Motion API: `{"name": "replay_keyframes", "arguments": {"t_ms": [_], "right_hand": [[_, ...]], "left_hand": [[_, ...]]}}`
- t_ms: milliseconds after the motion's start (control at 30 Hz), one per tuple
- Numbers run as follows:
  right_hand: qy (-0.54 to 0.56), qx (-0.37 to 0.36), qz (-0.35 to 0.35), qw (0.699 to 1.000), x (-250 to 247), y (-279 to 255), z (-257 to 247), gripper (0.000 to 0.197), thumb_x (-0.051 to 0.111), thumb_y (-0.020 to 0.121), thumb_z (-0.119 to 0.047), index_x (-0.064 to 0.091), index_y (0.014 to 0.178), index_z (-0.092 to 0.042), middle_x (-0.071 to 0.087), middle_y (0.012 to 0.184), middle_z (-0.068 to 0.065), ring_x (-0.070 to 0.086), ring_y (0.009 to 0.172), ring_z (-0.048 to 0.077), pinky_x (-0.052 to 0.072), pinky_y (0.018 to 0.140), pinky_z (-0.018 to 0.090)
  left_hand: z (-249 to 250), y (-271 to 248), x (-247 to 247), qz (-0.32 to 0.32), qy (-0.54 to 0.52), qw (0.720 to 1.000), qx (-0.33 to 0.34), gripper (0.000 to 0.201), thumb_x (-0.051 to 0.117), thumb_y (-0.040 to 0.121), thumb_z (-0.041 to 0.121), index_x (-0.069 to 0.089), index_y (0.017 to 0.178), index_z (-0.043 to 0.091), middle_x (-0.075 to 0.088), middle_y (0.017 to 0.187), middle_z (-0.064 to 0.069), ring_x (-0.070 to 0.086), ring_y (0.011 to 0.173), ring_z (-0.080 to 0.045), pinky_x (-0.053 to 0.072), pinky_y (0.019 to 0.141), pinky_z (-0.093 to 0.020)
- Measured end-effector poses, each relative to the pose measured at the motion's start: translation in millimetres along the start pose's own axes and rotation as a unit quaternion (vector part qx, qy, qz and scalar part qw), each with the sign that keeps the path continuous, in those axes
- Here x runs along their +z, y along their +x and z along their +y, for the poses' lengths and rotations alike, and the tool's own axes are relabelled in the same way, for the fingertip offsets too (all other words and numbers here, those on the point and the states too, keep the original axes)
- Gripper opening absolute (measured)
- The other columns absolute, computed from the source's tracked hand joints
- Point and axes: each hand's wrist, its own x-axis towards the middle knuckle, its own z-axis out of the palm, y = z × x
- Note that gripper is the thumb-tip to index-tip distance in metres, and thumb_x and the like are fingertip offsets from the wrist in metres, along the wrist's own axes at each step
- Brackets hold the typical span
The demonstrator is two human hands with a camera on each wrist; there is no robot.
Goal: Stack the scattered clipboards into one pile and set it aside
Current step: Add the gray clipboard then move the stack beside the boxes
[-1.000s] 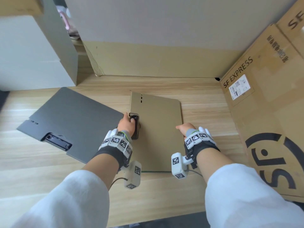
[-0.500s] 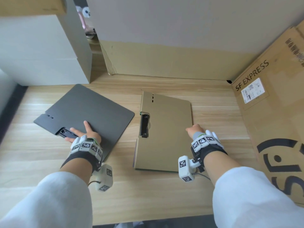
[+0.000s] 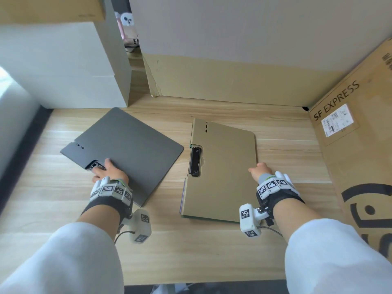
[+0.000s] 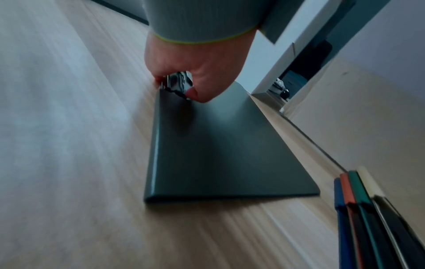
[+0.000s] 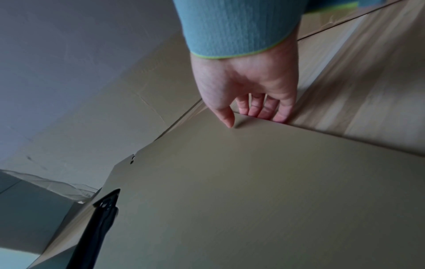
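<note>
Left hand [image 3: 111, 174] pinching grey clipboard [image 3: 131, 143], right hand [image 3: 259, 170] gripping tan clipboard [image 3: 224, 172] edge

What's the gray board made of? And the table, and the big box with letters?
The gray clipboard looks like matte plastic: smooth, even color, rounded edge. Its clip shines like metal. The table looks like pale wood, maybe laminate; grain lines show. The box is probably brown cardboard, with printed letters.

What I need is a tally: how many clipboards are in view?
5: grey clipboard alone at left; tan clipboard at centre, stacked on green, orange and blue ones seen edge-on. More may be hidden.
</note>
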Motion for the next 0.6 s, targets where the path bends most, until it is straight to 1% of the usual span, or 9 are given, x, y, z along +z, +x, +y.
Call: {"name": "replay_keyframes", "arguments": {"t_ms": [67,167,267,333,433,466,533,566,600], "right_hand": [[-0.001,-0.004,-0.002,1.000,0,1,1,0.057,0.046,0.089,-0.019,0.032,0.144,-0.013,0.043,0.144,0.013,0.044,0.130,0.032,0.037,0.102,0.036],[-0.004,-0.007,0.003,1.000,2,3,2,0.056,0.046,0.090,-0.017,0.032,0.144,-0.012,0.042,0.145,0.012,0.043,0.131,0.032,0.037,0.102,0.035],[-0.002,-0.012,0.010,1.000,4,6,4,0.055,0.046,0.091,-0.015,0.033,0.144,-0.012,0.040,0.146,0.011,0.042,0.132,0.031,0.036,0.103,0.034],[-0.003,-0.015,0.013,1.000,5,7,6,0.054,0.045,0.091,-0.015,0.033,0.143,-0.012,0.041,0.146,0.012,0.042,0.132,0.031,0.036,0.102,0.034],[-0.004,-0.016,0.013,1.000,4,7,6,0.054,0.045,0.091,-0.016,0.033,0.143,-0.012,0.042,0.145,0.012,0.043,0.131,0.031,0.037,0.101,0.033],[-0.003,-0.015,0.012,1.000,4,8,6,0.054,0.045,0.091,-0.016,0.033,0.143,-0.012,0.042,0.145,0.012,0.043,0.131,0.031,0.037,0.101,0.033],[-0.001,-0.013,0.010,1.000,4,7,6,0.054,0.045,0.091,-0.016,0.033,0.143,-0.012,0.041,0.145,0.012,0.043,0.131,0.031,0.037,0.101,0.033],[0.000,-0.012,0.009,1.000,4,6,6,0.053,0.045,0.092,-0.015,0.032,0.143,-0.012,0.041,0.145,0.013,0.042,0.131,0.031,0.037,0.102,0.032],[0.002,-0.011,0.008,1.000,3,7,5,0.053,0.045,0.092,-0.015,0.032,0.143,-0.012,0.040,0.146,0.013,0.042,0.132,0.031,0.037,0.102,0.032]], "left_hand": [[5,9,-3,0.039,-0.063,0.995,-0.072,0.042,0.044,0.092,0.008,0.040,0.134,0.008,0.028,0.147,-0.019,0.033,0.132,-0.037,0.025,0.112,-0.045],[6,17,-5,0.044,-0.057,0.993,-0.091,0.041,0.048,0.093,0.009,0.040,0.133,0.005,0.033,0.143,-0.024,0.037,0.130,-0.038,0.030,0.108,-0.045],[5,18,-3,0.047,-0.049,0.994,-0.083,0.046,0.043,0.097,0.012,0.035,0.142,0.013,0.034,0.142,-0.025,0.034,0.133,-0.038,0.025,0.111,-0.047],[5,16,-6,0.043,-0.068,0.993,-0.085,0.053,0.039,0.098,0.016,0.027,0.148,0.020,0.031,0.145,-0.024,0.032,0.134,-0.038,0.022,0.113,-0.049],[5,22,-10,0.024,-0.110,0.991,-0.074,0.066,0.043,0.095,0.014,0.014,0.152,0.030,0.030,0.145,-0.019,0.035,0.132,-0.040,0.025,0.113,-0.048],[4,24,-12,0.026,-0.108,0.992,-0.063,0.068,0.044,0.094,0.013,0.015,0.152,0.032,0.033,0.142,-0.019,0.038,0.129,-0.041,0.027,0.112,-0.048],[4,27,-18,0.028,-0.133,0.989,-0.060,0.056,0.047,0.095,0.018,0.026,0.146,0.031,0.043,0.127,-0.021,0.042,0.128,-0.038,0.028,0.110,-0.045],[4,27,-21,0.029,-0.151,0.986,-0.070,0.054,0.048,0.095,0.019,0.027,0.141,0.037,0.046,0.126,-0.022,0.042,0.131,-0.037,0.028,0.110,-0.045],[3,29,-24,0.022,-0.157,0.985,-0.063,0.065,0.050,0.094,0.015,0.019,0.146,0.037,0.044,0.134,-0.025,0.039,0.134,-0.038,0.028,0.111,-0.046]]}}
